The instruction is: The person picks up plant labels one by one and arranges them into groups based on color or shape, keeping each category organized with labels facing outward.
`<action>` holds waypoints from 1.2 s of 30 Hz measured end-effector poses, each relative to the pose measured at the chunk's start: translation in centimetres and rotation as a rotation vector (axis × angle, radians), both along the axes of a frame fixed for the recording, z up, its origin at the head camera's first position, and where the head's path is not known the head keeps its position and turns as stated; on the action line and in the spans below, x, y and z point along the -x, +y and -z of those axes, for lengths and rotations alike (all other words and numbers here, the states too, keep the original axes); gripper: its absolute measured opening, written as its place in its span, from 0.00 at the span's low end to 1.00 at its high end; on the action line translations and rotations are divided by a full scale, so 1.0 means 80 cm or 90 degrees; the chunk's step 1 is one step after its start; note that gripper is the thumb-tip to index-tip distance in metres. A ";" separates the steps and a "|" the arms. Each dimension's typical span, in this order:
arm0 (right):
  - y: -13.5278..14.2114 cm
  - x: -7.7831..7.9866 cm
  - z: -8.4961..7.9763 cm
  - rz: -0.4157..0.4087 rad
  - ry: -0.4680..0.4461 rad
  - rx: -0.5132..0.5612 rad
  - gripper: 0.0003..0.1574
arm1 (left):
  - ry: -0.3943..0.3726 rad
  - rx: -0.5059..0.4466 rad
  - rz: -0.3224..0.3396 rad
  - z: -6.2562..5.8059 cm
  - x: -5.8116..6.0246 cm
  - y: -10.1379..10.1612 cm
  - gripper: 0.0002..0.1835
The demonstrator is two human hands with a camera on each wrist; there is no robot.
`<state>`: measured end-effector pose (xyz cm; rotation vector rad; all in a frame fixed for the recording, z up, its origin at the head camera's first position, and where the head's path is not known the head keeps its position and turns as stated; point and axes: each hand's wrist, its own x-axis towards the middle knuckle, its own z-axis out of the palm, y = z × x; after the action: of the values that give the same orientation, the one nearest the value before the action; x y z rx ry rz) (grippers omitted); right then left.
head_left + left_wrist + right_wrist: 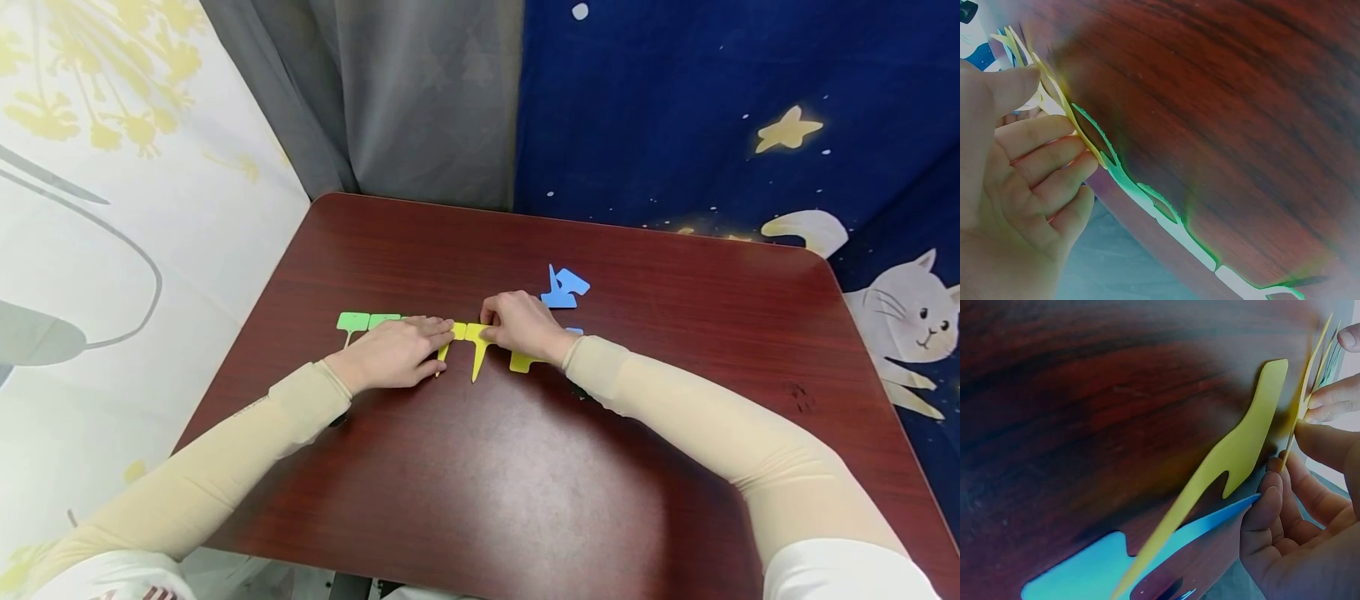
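Observation:
A row of T-shaped plant labels lies on the table, with green labels [352,320] at the left end and yellow ones to their right. My left hand [397,352] rests flat over the row, its fairly straight fingers touching a yellow label [442,357]. At the row's right end my right hand [527,323] pinches another yellow label [477,360] by its head, between thumb and fingers. A loose yellow label [1244,447] lies by the right hand, overlapping a blue label [1082,569]. Part of the green row is hidden under the left hand.
Several blue labels [561,298] lie beyond the right hand. The dark red table [480,467] has a grey curtain [427,100] and a blue curtain [675,108] behind it. A white patterned wall [187,250] runs along the left.

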<state>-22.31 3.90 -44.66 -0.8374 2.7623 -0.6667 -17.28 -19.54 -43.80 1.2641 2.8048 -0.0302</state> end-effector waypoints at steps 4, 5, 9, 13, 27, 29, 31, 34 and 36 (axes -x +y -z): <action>0.001 -0.002 0.002 -0.018 0.024 -0.008 0.08 | 0.001 -0.001 0.006 0.000 0.001 0.002 0.29; 0.001 -0.002 0.002 -0.023 0.030 -0.008 0.08 | 0.003 -0.002 0.010 0.000 0.002 0.002 0.29; 0.001 -0.004 0.003 -0.039 0.037 0.001 0.06 | 0.007 -0.007 0.018 -0.001 0.003 0.004 0.28; 0.005 -0.004 0.001 -0.060 0.027 -0.007 0.10 | -0.003 -0.016 0.012 -0.001 0.003 0.004 0.28; 0.014 -0.007 0.001 -0.132 0.063 -0.019 0.20 | -0.018 -0.040 -0.004 0.006 0.003 -0.001 0.28; 0.014 -0.007 0.001 -0.132 0.070 -0.019 0.19 | -0.015 -0.048 -0.003 0.007 0.003 -0.001 0.28; 0.015 -0.007 0.001 -0.131 0.078 -0.025 0.19 | -0.010 -0.053 -0.003 0.008 0.003 -0.001 0.27; 0.015 -0.007 0.001 -0.132 0.078 -0.028 0.19 | 0.000 -0.060 0.006 0.009 0.003 -0.002 0.27; 0.016 -0.007 0.000 -0.138 0.073 -0.027 0.19 | 0.013 -0.067 0.020 0.009 0.004 -0.001 0.26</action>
<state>-21.76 5.15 -44.67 -1.1787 2.7179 -0.5348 -17.58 -19.64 -44.52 1.3362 2.8387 0.1055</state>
